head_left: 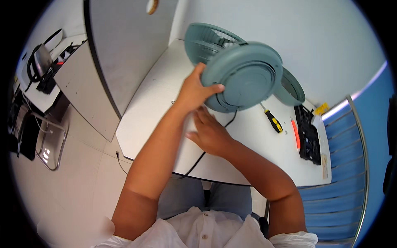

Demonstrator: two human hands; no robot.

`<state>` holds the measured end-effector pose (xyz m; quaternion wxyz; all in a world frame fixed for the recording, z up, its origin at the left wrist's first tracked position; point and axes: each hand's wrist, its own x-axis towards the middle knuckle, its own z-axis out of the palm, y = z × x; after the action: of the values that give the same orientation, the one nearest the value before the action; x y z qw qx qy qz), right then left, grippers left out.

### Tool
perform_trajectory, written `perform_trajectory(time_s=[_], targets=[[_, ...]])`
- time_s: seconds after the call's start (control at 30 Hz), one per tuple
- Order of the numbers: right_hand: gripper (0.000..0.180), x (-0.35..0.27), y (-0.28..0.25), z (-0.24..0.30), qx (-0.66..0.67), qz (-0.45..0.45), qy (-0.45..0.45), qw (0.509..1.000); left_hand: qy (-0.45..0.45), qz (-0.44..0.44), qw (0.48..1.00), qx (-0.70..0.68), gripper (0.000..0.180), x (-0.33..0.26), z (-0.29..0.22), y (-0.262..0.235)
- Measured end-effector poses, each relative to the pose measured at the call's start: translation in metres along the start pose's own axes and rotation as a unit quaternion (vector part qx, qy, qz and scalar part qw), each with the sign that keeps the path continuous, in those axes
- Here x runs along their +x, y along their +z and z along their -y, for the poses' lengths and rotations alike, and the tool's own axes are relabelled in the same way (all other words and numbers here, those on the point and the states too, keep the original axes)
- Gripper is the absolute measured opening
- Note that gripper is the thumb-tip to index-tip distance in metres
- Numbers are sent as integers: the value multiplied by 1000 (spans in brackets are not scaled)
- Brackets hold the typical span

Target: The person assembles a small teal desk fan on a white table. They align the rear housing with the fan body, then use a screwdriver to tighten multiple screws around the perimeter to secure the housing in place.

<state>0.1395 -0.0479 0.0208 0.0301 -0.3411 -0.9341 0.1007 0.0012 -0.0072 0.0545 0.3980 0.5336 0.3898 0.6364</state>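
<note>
A grey-green desk fan is tipped so that the underside of its round base (252, 78) is turned toward me. My left hand (195, 89) grips the base at its left rim, thumb on the underside and fingers around the edge. Behind it shows the slotted fan housing (202, 39). My right hand (210, 133) is just below my left wrist, palm side to the left, thumb apart and fingers stretched upward; it holds nothing that I can see. A black cable (194, 166) runs from under the base, behind my right hand, over the table's front edge.
On the white table (144, 120), a round grey-green cover (289, 89) stands right of the base. Near it lie a yellow-black screwdriver (273, 121), an orange-red tool (295, 134) and a black tool case (309, 138). A grey partition (128, 41) rises left; a metal railing (364, 157) is at right.
</note>
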Motion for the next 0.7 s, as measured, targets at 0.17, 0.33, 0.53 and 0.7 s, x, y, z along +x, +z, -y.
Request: perform_trajectory(time_s=[0.17,0.33,0.53,0.7], targets=[[49,75,6,2,85,-7,65,994,-27,29,999,-10,63,1,-7,-3],[58,67,18,2,15,-77,68,995,-32,17,999,-17,65,-3,-9,2],[78,-1,10,-9,-37,-20,17,999,1,-2,1000,-5,65,-3,-1,3],[77,-43,1,-21,-24,-10,10,1000,-10,6,1000,6,67,-2,-3,4]])
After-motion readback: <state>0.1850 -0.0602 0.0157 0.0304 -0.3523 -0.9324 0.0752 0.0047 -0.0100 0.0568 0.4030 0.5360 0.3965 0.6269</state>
